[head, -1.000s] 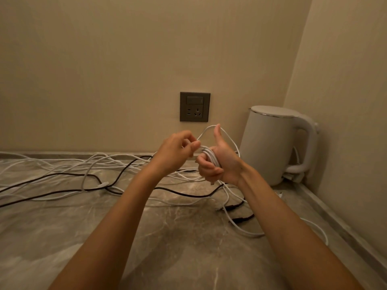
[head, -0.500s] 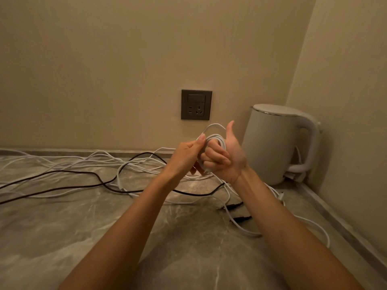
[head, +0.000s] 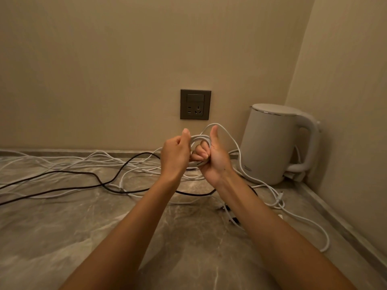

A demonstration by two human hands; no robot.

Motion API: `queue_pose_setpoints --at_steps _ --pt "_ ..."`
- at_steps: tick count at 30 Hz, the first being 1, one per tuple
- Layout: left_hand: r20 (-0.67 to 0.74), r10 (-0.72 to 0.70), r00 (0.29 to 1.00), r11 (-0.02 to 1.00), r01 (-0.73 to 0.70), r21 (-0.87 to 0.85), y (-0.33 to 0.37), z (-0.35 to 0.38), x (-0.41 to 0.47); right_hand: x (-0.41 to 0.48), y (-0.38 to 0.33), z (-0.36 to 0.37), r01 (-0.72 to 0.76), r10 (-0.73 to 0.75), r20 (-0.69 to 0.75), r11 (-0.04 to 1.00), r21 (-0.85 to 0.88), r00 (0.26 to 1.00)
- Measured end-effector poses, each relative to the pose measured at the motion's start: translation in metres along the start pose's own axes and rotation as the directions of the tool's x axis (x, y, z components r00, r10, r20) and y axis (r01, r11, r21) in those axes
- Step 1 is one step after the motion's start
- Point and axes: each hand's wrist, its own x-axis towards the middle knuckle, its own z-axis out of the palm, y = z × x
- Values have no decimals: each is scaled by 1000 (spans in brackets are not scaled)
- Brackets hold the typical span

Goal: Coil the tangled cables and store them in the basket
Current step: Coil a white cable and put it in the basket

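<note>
Above the desk (head: 62, 237), white cable coil (head: 200, 139) is clasped in right hand (head: 213, 158) grip, pinched by left hand (head: 174, 155).

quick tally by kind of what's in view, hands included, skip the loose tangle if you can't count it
Hands: 2 (left hand, right hand)
White cable coil, in the right hand's grip: 1
Kettle: 1
Wall socket: 1
Basket: 0 in view
Total: 5
The loose cables, white and black, are too tangled to count.
</note>
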Motion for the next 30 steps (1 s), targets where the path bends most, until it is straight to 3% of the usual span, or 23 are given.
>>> queue_pose_setpoints --at_steps 7,10,14,19,22,25,30 --pt "-181 -18 983 997 30 64 -2 -2 -2 -5 10 1 91 -88 60 995 -51 994" --pt "-219 20 976 997 -2 83 0 -10 -1 -5 14 0 60 -41 117 985 -165 992" --pt "-240 199 950 966 -150 209 0 -26 8 -4 7 1 -62 97 147 973 -224 984" --pt "-90 432 897 843 -367 394 7 -39 14 -4 0 2 -231 257 152 958 -169 955" --pt "3 475 880 796 -432 424 10 -43 17 -6 -1 4 -258 287 179 952 -167 941" --pt "67 476 877 778 -455 433 13 -46 20 -7 0 6 -242 280 196 950 -197 940" --pt "92 461 883 781 -453 431 11 -46 22 -3 3 5 -93 150 198 958 -271 969"
